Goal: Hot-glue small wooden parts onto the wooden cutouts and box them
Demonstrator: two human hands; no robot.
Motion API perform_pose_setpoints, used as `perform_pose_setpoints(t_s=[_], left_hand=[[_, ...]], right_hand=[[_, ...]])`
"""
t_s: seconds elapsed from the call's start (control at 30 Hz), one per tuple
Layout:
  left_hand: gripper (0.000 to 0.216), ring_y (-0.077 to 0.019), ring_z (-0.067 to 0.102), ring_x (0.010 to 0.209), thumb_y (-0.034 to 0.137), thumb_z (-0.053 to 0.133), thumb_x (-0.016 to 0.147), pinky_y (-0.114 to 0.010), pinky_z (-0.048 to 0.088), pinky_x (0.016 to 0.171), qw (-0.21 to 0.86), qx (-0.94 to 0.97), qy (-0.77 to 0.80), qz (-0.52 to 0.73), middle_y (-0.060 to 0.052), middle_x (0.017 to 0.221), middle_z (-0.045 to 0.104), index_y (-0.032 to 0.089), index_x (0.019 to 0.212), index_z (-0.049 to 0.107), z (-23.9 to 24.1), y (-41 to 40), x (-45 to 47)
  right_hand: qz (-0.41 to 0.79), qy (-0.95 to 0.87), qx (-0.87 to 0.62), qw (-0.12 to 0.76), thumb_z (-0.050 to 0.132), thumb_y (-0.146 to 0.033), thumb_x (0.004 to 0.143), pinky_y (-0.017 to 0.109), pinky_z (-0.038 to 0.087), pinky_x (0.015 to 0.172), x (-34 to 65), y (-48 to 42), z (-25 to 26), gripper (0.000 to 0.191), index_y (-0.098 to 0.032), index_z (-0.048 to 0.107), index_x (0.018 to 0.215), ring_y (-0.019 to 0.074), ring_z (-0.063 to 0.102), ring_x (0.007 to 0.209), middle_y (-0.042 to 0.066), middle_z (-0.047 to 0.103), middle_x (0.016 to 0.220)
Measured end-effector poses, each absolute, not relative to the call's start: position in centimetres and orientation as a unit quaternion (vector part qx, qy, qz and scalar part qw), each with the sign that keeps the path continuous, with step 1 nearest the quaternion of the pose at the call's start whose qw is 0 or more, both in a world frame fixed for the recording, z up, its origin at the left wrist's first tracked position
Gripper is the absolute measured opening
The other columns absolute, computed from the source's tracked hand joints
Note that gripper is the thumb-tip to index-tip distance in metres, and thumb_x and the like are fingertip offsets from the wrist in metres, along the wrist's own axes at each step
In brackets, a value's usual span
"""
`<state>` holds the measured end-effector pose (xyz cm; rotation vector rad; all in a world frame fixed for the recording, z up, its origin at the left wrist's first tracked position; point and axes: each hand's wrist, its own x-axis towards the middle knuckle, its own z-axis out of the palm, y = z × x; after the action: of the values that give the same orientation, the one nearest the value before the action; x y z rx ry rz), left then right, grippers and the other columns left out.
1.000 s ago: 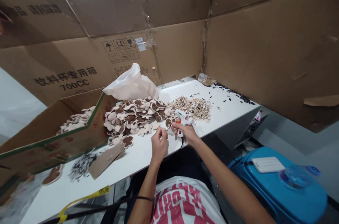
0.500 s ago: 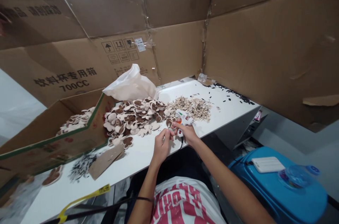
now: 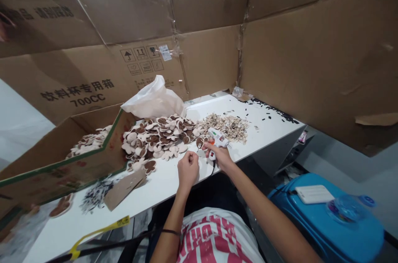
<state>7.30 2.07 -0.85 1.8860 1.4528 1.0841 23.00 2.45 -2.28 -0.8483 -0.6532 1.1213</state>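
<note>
My right hand (image 3: 220, 155) is wrapped round a white hot glue gun (image 3: 218, 137) with an orange part and a black cord. Its fingertips also touch a small brown felt piece (image 3: 200, 143) with a pale mark on it, near the table's front edge. Just left of it, my left hand (image 3: 188, 167) is closed in a pinch, and whatever lies between the fingertips is too small to make out. Behind the hands spreads a heap of thin pale pieces (image 3: 234, 128). Brown and cream felt shapes (image 3: 160, 136) are piled to its left.
A green-edged cardboard box (image 3: 102, 155) with more felt shapes stands left. A white bag (image 3: 155, 99) sits behind the pile. Cardboard walls (image 3: 205, 55) enclose the table. Small black pieces (image 3: 273, 110) lie back right. A blue stool (image 3: 336, 230) holds a power bank (image 3: 314, 194) and bottle (image 3: 348, 208).
My left hand has moved slightly left, away from the brown felt piece and my right hand. My right hand stays almost in place with the glue gun.
</note>
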Motion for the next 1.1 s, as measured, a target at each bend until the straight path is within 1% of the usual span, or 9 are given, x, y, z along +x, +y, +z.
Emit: perform_pose_setpoints(t_s=[0.07,0.17,0.37,0.43,0.53,0.67,0.87,1.0,1.1], left_hand=[[0.028,-0.0159,0.051,0.061,0.038,0.050,0.095,-0.027,0.036,0.064,0.263,0.686,0.539,0.414,0.004,0.060,0.052,0.023,0.073,0.059,-0.8,2.2,7.2],[0.031,-0.0164,0.050,0.061,0.038,0.044,0.098,-0.027,0.035,0.063,0.257,0.679,0.535,0.431,0.003,0.061,0.052,0.023,0.071,0.051,-0.9,2.4,6.9],[0.037,-0.0160,0.046,0.058,0.045,0.042,0.102,-0.027,0.034,0.061,0.261,0.665,0.528,0.459,0.004,0.060,0.046,0.024,0.072,0.047,-1.6,2.7,6.6],[0.039,-0.0156,0.047,0.058,0.048,0.044,0.103,-0.027,0.035,0.059,0.287,0.663,0.513,0.463,0.004,0.060,0.048,0.024,0.074,0.050,-1.8,2.8,6.6],[0.038,-0.0154,0.053,0.061,0.051,0.050,0.102,-0.026,0.039,0.061,0.321,0.653,0.488,0.483,0.002,0.068,0.059,0.022,0.080,0.058,-2.0,2.9,6.5],[0.034,-0.0174,0.062,0.070,0.052,0.058,0.098,-0.027,0.048,0.068,0.346,0.621,0.475,0.519,-0.004,0.082,0.072,0.020,0.088,0.066,-2.3,3.1,6.4],[0.038,-0.0206,0.069,0.082,0.056,0.063,0.095,-0.031,0.055,0.077,0.381,0.603,0.455,0.533,-0.009,0.094,0.077,0.019,0.100,0.069,-2.2,3.3,6.6],[0.039,-0.0190,0.067,0.076,0.056,0.059,0.097,-0.030,0.055,0.073,0.390,0.590,0.455,0.542,-0.007,0.086,0.076,0.018,0.102,0.068,-1.8,3.1,6.7],[0.037,-0.0155,0.059,0.063,0.052,0.051,0.102,-0.025,0.048,0.062,0.373,0.597,0.467,0.535,-0.001,0.071,0.067,0.020,0.088,0.063,-1.5,2.8,6.8]], right_hand=[[0.502,-0.296,-0.385,0.715,0.095,-0.044,0.067,0.027,0.044,0.042,23.0,2.4,-2.2,0.044,-0.020,0.063,0.086,0.0151,0.060,0.046,0.005,0.076,0.074],[0.500,-0.297,-0.395,0.711,0.096,-0.046,0.066,0.027,0.041,0.041,22.9,2.4,-2.1,0.046,-0.020,0.064,0.086,0.0151,0.059,0.045,0.005,0.077,0.074],[0.500,-0.305,-0.397,0.707,0.095,-0.046,0.067,0.026,0.039,0.040,23.0,2.3,-2.2,0.045,-0.020,0.064,0.087,0.0151,0.060,0.046,0.006,0.077,0.076],[0.500,-0.305,-0.398,0.706,0.095,-0.045,0.067,0.027,0.040,0.041,23.0,2.3,-2.3,0.044,-0.020,0.064,0.087,0.0153,0.060,0.047,0.006,0.077,0.076],[0.500,-0.303,-0.396,0.708,0.095,-0.044,0.068,0.028,0.042,0.042,23.0,2.4,-2.3,0.044,-0.020,0.064,0.087,0.0157,0.061,0.047,0.006,0.077,0.075],[0.499,-0.301,-0.389,0.714,0.095,-0.043,0.067,0.027,0.043,0.042,22.9,2.4,-2.3,0.045,-0.021,0.062,0.088,0.0155,0.061,0.047,0.006,0.076,0.074],[0.506,-0.304,-0.387,0.708,0.095,-0.043,0.068,0.026,0.043,0.043,23.0,2.6,-2.4,0.043,-0.020,0.063,0.086,0.0150,0.061,0.047,0.005,0.077,0.075],[0.505,-0.303,-0.390,0.708,0.095,-0.043,0.068,0.026,0.044,0.043,23.0,2.6,-2.5,0.043,-0.020,0.063,0.086,0.0152,0.061,0.047,0.005,0.077,0.075],[0.506,-0.297,-0.394,0.707,0.095,-0.044,0.066,0.027,0.043,0.043,22.9,2.6,-2.4,0.045,-0.020,0.063,0.086,0.0157,0.061,0.047,0.006,0.077,0.074]])
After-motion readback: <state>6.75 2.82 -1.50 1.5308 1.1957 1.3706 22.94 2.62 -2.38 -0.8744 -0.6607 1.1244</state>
